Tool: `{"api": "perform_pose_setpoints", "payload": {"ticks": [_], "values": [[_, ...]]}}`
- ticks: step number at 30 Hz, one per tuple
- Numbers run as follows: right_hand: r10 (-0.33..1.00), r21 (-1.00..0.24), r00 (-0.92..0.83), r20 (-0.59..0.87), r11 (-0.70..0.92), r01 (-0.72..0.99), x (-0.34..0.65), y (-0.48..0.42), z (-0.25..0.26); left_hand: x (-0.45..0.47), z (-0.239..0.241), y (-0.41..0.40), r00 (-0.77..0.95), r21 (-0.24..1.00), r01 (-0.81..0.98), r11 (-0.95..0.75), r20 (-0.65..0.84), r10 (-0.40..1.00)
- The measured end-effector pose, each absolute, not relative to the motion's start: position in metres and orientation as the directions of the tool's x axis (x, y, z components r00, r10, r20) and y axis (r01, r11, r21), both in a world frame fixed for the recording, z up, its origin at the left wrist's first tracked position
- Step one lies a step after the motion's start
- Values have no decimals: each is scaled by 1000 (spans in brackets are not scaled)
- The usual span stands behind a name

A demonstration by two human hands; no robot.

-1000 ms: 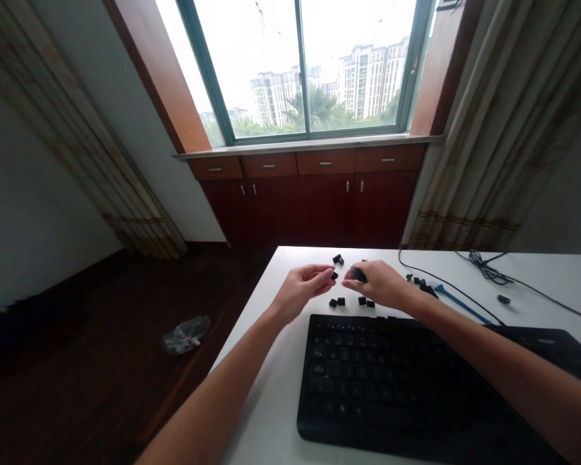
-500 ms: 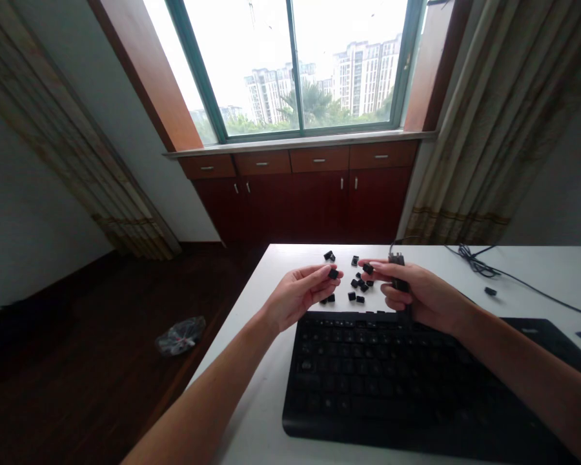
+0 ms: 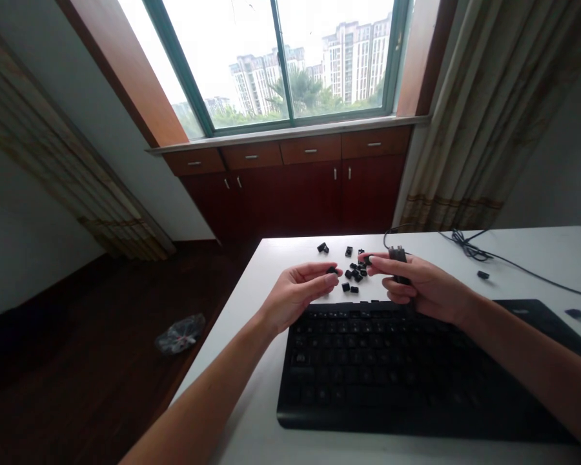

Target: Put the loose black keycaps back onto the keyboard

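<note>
Head view: pinching a small black keycap [image 3: 332, 270] in the left grip [image 3: 295, 287]; grasping a dark tool [image 3: 398, 261] in the right grip [image 3: 426, 284], with another keycap [image 3: 367, 259] at its fingertips. Between both grips, loose keycaps [image 3: 357, 276] on the white desk [image 3: 290, 252]; nearer, below the grips, a black keyboard [image 3: 368, 361].

hands [image 3: 290, 290]: 2 | keyboard [image 3: 368, 368]: 1 | keycaps [image 3: 354, 290]: over ten | drawers [image 3: 310, 144]: 4 | curtains [image 3: 479, 129]: 2

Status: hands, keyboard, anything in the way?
Left hand pinching a black keycap. Right hand holding another keycap and a dark pronged object. Keyboard flat on table, right forearm over it; loose keycaps beyond.
</note>
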State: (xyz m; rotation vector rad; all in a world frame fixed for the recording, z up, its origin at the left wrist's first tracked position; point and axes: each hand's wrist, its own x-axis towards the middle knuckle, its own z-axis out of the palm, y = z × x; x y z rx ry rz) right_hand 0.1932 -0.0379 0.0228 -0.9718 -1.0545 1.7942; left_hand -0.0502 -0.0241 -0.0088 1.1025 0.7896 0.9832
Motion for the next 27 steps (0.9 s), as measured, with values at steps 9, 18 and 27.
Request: {"api": "perform_pose_setpoints", "payload": {"ticks": [9,18,27], "values": [[948,-991,-316,21,62,120,212,-48,36,-50,-13,-21,217,993,-13,-120,120,969],[950,-756,-149,275,310,576,305,-95,30,-30,-6,-50,474,761,405,-506,299,829],[959,-883,-90,268,282,376,352,-108,3,17,1,-82,688,704,370,-606,231,688]]}}
